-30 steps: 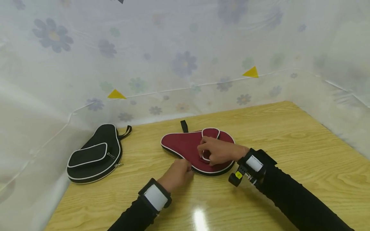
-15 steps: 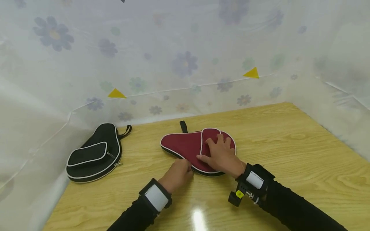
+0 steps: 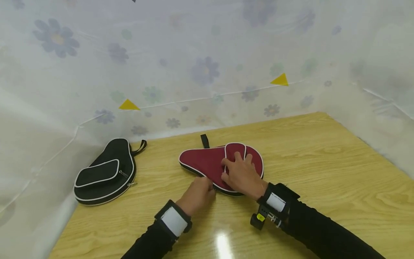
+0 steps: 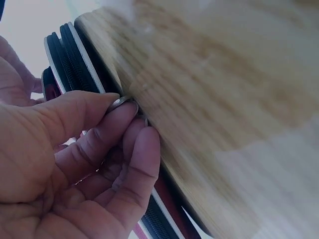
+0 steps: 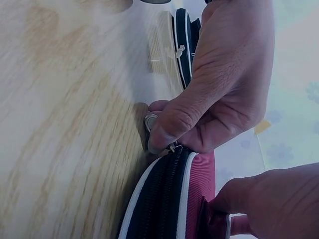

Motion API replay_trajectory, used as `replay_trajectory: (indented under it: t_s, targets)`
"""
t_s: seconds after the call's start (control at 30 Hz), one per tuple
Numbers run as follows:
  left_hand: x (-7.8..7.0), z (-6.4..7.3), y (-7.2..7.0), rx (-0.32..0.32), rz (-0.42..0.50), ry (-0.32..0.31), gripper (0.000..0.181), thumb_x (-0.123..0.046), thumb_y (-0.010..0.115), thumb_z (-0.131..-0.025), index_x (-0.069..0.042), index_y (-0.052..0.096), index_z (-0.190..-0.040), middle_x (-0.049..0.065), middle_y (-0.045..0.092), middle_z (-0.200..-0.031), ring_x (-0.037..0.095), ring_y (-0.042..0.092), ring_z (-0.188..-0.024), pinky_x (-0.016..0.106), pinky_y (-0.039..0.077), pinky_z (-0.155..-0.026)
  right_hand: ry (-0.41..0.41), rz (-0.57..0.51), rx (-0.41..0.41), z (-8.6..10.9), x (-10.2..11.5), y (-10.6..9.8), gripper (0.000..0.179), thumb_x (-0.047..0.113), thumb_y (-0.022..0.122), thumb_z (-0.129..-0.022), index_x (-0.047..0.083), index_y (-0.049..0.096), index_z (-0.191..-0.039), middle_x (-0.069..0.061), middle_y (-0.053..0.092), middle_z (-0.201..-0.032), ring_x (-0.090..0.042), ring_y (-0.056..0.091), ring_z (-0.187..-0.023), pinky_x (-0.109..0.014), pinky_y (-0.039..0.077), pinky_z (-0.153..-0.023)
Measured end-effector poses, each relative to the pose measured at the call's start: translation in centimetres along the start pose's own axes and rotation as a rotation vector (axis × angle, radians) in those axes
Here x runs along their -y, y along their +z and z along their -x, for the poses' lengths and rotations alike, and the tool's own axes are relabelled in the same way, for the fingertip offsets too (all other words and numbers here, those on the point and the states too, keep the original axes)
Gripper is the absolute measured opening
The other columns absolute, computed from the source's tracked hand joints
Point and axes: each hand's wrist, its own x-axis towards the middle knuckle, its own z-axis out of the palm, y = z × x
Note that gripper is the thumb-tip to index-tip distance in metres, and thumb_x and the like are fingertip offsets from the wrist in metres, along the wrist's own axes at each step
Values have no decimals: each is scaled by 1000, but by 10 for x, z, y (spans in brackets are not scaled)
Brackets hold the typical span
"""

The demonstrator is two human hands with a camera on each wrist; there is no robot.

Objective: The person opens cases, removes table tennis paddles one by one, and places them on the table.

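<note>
left hand [image 3: 197, 194] pinches zipper pull [image 4: 118, 103] (on red case [image 3: 203, 162]).

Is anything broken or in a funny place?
Nothing I can see looks spilled or broken. One mismatch: the dark red paddle-shaped fabric case with white edging lies sideways, narrow end left, while the black paddle-shaped case with white edging points its narrow end away.

Wood-grain table [image 3: 323, 162] — black case [image 3: 108, 171], red case [image 3: 207, 162] atop

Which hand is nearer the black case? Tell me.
Left: the left hand pinches a zipper pull right of the black case; the right hand is farther right, on the red case.
</note>
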Motion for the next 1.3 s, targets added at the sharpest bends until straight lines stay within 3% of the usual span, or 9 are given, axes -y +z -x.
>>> replay_trajectory:
  t_s: [0.23, 0.43, 0.7, 1.0, 1.3]
  targets:
    - [3, -2, -2, -15, 9, -30, 47, 6, 65, -89, -15, 40, -55, -10, 30, -54, 5, 33, -49, 20, 26, -46, -23, -18, 31, -1, -6, -5, 29, 16, 61, -90, 9, 70, -117, -19, 57, -111, -45, 47, -99, -54, 47, -71]
    - [5, -7, -3, -24, 7, -67, 48, 5, 64, -90, -14, 39, -54, -10, 28, -53, 6, 30, -49, 21, 24, -46, -45, -24, 51, -4, -13, -8, 26, 14, 64, -90, 8, 70, -114, -18, 61, -118, -44, 54, -100, -54, 40, -83]
    - [5, -8, -6, -59, -33, -78, 52, 6, 64, -87, -17, 35, -50, -12, 24, -53, 7, 28, -50, 22, 22, -46, -124, -54, 61, -9, -22, -12, 24, 12, 65, -90, 8, 71, -113, -14, 64, -115, -36, 58, -96, -55, 38, -83]
    - [5, -5, -7, -149, -91, -64, 49, 8, 64, -82, -17, 37, -49, -12, 26, -53, 6, 29, -49, 21, 23, -44, -165, -109, 103, -12, -37, -16, 24, 5, 63, -90, 7, 70, -113, -12, 67, -118, -30, 58, -101, -51, 38, -86]
    - [5, 0, -8, -172, -97, -137, 47, 9, 62, -83, -15, 40, -49, -11, 27, -52, 6, 29, -46, 20, 23, -43, -187, -149, 122, -17, -47, -16, 23, -1, 59, -92, 6, 69, -111, -9, 70, -113, -26, 63, -103, -55, 36, -97]
